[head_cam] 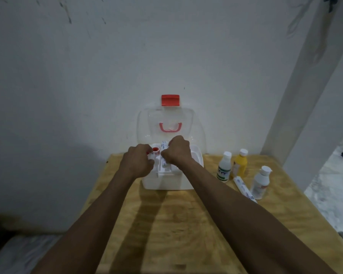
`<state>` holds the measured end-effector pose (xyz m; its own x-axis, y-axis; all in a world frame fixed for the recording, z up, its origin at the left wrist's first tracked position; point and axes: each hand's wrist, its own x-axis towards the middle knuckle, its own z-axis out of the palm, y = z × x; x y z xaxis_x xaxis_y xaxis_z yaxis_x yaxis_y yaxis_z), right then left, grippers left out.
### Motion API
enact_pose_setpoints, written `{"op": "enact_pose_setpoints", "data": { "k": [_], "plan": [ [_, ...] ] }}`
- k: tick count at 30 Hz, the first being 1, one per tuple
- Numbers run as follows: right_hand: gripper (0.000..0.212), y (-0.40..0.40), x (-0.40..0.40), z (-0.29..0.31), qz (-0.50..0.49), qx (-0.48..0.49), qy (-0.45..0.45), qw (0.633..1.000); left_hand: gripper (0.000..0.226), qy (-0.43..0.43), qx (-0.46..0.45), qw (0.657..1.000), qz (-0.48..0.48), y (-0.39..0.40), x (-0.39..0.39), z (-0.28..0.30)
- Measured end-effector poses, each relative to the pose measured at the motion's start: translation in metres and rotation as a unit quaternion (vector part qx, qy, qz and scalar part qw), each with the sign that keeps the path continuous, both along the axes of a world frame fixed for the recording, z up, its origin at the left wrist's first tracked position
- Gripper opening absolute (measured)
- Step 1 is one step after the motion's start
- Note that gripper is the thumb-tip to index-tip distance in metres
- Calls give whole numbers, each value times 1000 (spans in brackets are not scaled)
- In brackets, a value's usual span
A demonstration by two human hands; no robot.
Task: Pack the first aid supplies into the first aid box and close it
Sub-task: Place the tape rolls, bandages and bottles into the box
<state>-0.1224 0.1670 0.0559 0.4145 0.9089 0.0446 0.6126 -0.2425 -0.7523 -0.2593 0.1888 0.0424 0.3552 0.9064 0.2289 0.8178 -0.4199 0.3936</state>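
The white first aid box (166, 181) stands at the far edge of the wooden table, its clear lid (147, 123) with a red latch (170, 100) leaning open against the wall. My left hand (137, 162) is over the box's left side, fingers closed around a small white bottle with a red cap (154, 151). My right hand (178, 150) is fisted over the box's middle, gripping a white wrapped packet (164, 147) that stands up in the inner tray. To the right of the box wait two white bottles (224, 167) (261, 182), a yellow bottle (240, 163) and a flat wrapped packet (244, 188).
The wooden table (186, 224) ends at a white wall behind the box. A white pillar (305, 95) rises at the right, with tiled floor (333, 194) beyond the table's right edge. A low surface lies below at the left.
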Motion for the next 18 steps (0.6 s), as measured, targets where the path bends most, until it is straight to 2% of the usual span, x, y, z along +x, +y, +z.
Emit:
{"op": "enact_pose_setpoints", "data": {
  "k": [8,18],
  "plan": [
    [25,15,-2,-17,24,-5,-91,996,32,23,4,999,23,6,6,-11],
    [16,17,0,-19,17,-14,-95,995,22,67,12,997,41,9,3,-11]
  ]
}}
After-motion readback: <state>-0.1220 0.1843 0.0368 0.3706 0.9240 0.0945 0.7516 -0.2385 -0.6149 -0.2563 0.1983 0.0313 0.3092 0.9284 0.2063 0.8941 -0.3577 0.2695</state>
